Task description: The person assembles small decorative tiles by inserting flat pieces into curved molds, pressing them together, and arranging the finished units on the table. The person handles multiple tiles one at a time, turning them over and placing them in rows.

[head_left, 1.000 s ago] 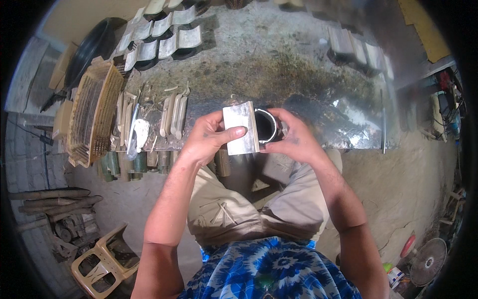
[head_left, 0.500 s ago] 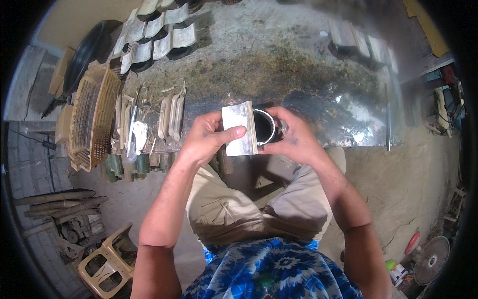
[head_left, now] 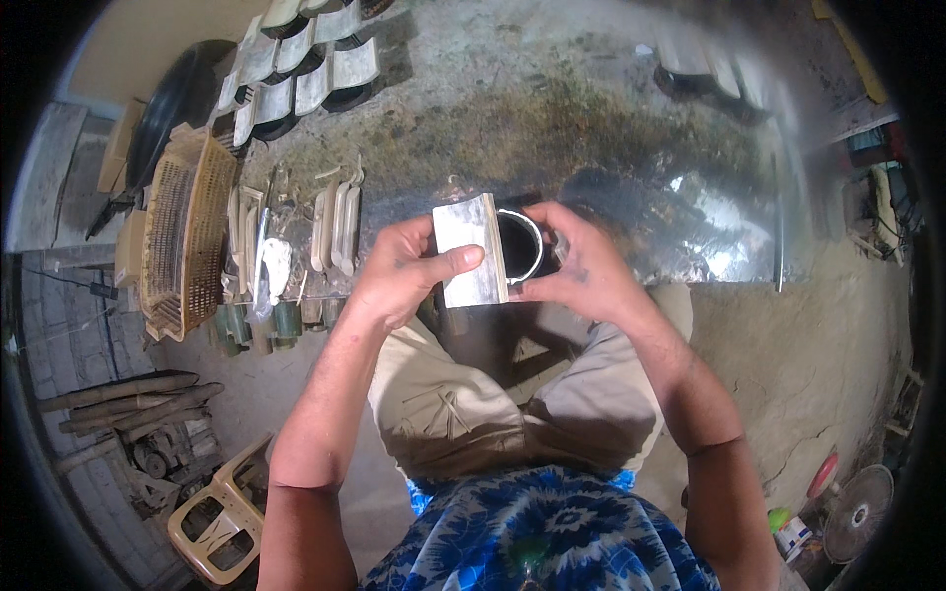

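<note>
1. Metal piece [head_left: 470, 251]: dull silver-grey, with a darker curved ring [head_left: 519, 246] just right of it, black inside.
2. Metal sheet [head_left: 690, 197], behind the piece: shiny silver with white glare patches.
3. Basket [head_left: 182, 236], well left of the piece: tan woven lattice.
4. Shorts [head_left: 453, 394], below the piece: plain khaki.
5. Shirt [head_left: 552, 532], below the shorts: blue with a white and dark floral print.
6. Chair [head_left: 222, 512], lower left of the piece: beige plastic.
7. Curved pieces [head_left: 296, 69], upper left of the piece: pale grey.
8. Ground [head_left: 552, 89]: grey with brown-green stains.
</note>
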Available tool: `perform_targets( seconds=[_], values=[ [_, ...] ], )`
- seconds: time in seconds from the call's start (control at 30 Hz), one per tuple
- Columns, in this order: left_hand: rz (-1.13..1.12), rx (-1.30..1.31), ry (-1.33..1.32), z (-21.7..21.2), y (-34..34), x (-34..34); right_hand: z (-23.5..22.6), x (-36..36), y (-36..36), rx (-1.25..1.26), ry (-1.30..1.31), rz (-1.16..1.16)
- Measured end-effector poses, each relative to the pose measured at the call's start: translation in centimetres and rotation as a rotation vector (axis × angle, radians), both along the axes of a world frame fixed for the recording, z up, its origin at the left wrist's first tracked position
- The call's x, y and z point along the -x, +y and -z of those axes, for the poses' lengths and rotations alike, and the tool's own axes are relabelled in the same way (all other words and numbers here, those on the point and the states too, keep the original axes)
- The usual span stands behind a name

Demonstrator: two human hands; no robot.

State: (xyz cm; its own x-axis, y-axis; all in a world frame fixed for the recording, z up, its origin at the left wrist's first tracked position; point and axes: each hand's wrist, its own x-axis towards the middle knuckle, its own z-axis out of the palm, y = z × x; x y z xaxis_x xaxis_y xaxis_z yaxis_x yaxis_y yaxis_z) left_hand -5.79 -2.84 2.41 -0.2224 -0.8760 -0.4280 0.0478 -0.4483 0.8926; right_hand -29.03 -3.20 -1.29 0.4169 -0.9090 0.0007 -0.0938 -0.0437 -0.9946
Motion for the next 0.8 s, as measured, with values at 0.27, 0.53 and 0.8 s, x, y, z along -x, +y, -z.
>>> perform_targets(
  seconds=[0.27,0.53,0.8],
  values=[
    [0.011,-0.003,-0.016,-0.2,0.0,0.0,-0.3,0.0,0.1,-0.009,0.045,0.020],
    [0.019,0.022,-0.070,-0.5,0.1,0.1,-0.1,0.6,-0.1,0.006,0.074,0.004],
    [-0.045,0.052,0.049,-0.3,0.8,0.3,0.2,10.1,-0.4,-0.610,-0.773,0.675]
  ],
)
